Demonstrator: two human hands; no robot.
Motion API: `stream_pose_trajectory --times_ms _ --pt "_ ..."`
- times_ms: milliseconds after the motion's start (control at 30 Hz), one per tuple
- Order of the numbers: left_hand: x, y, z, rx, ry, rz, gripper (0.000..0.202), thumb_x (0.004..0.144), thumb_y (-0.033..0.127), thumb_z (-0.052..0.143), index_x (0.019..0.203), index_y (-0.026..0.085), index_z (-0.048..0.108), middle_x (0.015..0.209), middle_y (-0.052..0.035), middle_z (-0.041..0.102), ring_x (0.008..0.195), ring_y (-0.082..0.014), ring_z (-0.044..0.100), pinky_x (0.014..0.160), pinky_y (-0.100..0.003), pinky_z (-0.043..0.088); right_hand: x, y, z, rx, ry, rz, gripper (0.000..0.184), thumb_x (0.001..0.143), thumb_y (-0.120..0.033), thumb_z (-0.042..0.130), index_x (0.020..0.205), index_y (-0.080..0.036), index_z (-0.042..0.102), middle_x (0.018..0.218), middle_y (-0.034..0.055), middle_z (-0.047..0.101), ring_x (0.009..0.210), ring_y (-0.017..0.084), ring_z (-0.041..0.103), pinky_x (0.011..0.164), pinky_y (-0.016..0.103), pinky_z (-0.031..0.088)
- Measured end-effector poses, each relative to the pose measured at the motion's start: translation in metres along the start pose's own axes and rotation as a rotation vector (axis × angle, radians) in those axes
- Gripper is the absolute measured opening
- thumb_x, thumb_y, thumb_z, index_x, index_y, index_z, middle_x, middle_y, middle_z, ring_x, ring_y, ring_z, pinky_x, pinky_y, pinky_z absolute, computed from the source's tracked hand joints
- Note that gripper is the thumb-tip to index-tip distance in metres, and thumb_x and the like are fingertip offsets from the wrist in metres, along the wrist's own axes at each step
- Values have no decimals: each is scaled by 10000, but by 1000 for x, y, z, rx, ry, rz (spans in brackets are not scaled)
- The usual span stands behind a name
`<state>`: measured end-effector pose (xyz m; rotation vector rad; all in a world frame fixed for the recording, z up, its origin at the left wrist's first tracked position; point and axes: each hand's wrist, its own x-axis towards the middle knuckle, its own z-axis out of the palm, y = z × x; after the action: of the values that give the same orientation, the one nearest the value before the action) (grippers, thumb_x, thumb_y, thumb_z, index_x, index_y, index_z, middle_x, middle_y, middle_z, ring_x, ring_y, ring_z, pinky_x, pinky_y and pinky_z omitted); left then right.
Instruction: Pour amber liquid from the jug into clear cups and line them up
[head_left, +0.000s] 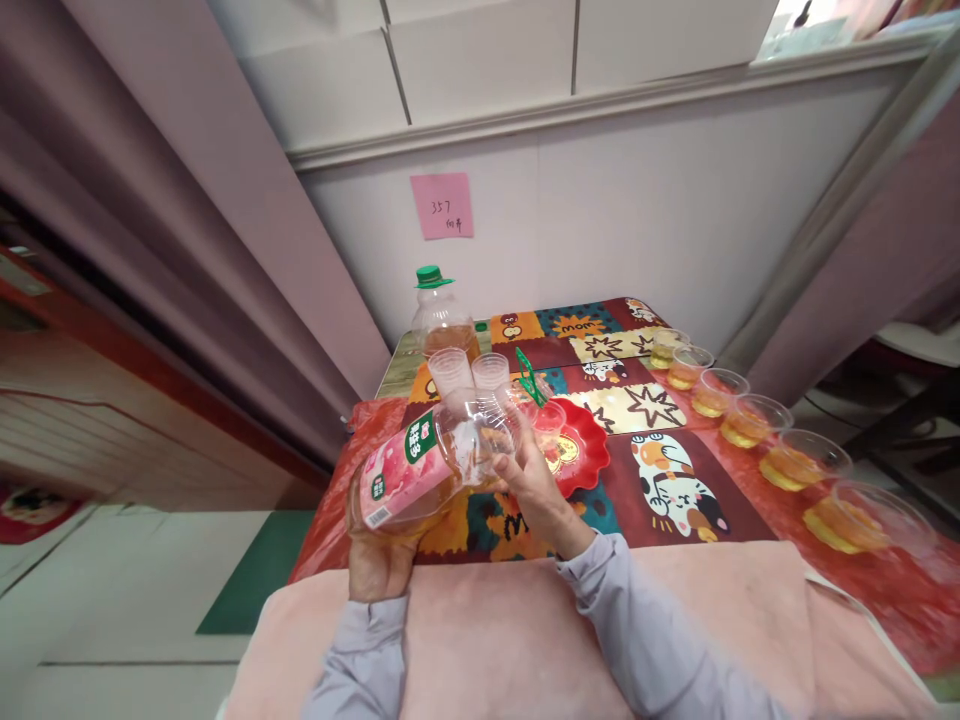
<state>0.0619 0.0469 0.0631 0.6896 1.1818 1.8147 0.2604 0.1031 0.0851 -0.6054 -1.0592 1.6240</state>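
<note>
A large clear juice bottle (409, 470) with a pink and green label is tilted over the table, its upper end pointing right. My left hand (380, 568) is wrapped under its base. My right hand (544, 490) grips the bottle's upper end, and some fingers show through the clear plastic. Amber juice lies along the lower side. Just behind the bottle stand two stacks of clear plastic cups (450, 372). Close to my right hand are a red scalloped plate (592, 455), a clear cup (551, 416) and a green plastic piece (529, 376). The bottle's mouth is hidden.
A second juice bottle (442, 320) with a green cap stands at the back left. Several cups of yellow juice (806, 462) line the table's right side. A patterned mat (697, 485) and red plastic sheet (330, 500) cover the table, with pink cloth (495, 630) along the front.
</note>
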Motion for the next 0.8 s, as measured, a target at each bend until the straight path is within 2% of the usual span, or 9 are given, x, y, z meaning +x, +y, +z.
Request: stream_pose_trajectory --times_ms 100,200,300,400,567,700,800 --pt "2 -2 -1 35 64 71 629 962 514 590 1548 304 500 1602 -123 520 1286 -345 657 934 -497 633 -1 5 -1 76 -35 40 1137 756 -711 802 1659 -391 190 1641 109 418 1407 375 533 876 478 656" --pt "4 -4 -4 73 77 185 570 967 433 597 1511 270 542 1574 -126 552 1301 -318 653 979 -468 622 -1 11 -3 69 -34 38 1086 766 -689 808 1647 -405 240 1668 87 376 1367 355 571 840 438 671" --pt "6 -5 -7 96 86 274 516 958 417 609 1445 247 605 1487 -129 633 1225 -296 697 974 -443 627 -1 15 -6 65 -53 54 1052 802 -656 794 1650 -408 224 1676 84 354 1334 334 597 801 406 680" --pt "7 -5 -9 89 104 264 463 957 435 605 1380 249 645 1400 -97 698 1156 -278 724 935 -428 643 -2 16 -7 54 -42 83 1052 804 -640 798 1652 -407 222 1666 81 366 1318 319 603 792 393 685" --pt "7 -6 -11 69 143 225 475 946 464 601 1393 305 633 1470 -40 656 1262 -271 678 955 -421 641 -4 16 -6 44 16 108 1017 791 -651 799 1634 -366 307 1636 91 413 1257 308 639 801 404 686" --pt "5 -5 -9 115 131 258 510 933 495 611 1402 296 632 1468 -65 655 1282 -311 665 1005 -493 622 -4 15 -6 53 18 101 901 820 -638 778 1579 -337 397 1506 88 555 1196 285 671 767 364 680" --pt "3 -4 -6 135 111 249 549 950 507 585 1458 298 589 1546 -68 589 1359 -315 612 1064 -504 587 -4 15 -5 68 20 96 821 838 -635 765 1528 -325 446 1439 88 601 1135 262 700 749 345 676"
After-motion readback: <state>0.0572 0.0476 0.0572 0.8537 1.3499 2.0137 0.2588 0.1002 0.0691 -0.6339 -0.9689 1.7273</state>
